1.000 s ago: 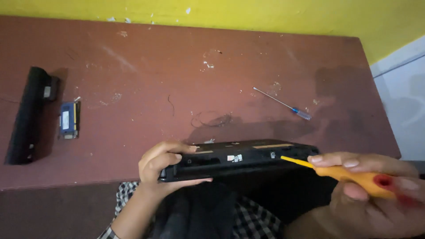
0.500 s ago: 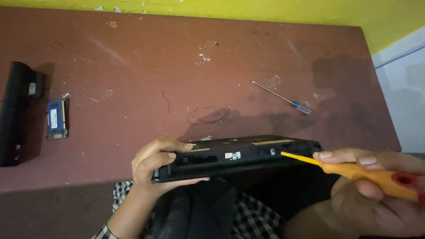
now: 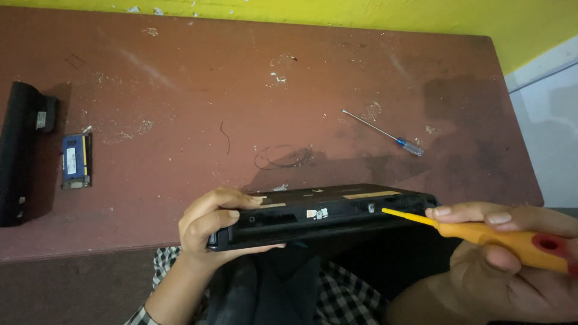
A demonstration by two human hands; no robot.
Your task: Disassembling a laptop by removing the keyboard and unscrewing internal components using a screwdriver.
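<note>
The left hand grips the left end of a black laptop base, fingers curled over the top and thumb underneath, holding it on edge just off the near edge of the worn reddish-brown table, above the person's lap. The right hand is closed around an orange plastic pry tool, with the fingers laid along its handle and the thin tip meeting the seam at the right end of the laptop base.

Away from the laptop base, on the table, lie a small blue-handled screwdriver to its upper right, a thin loop of dark wire just beyond it, a blue memory module far to its left, and a long black battery pack farther left still.

The risks, as I judge them: the laptop base is supported only by one hand in mid-air, so a hard push from the pry tool could twist it out of that grip and drop it to the floor. The tip could also skid out of the seam and jab toward the left hand, or snap a plastic clip if levered too steeply. The loose parts on the table sit well apart from the laptop base and seem safe from a knock.
</note>
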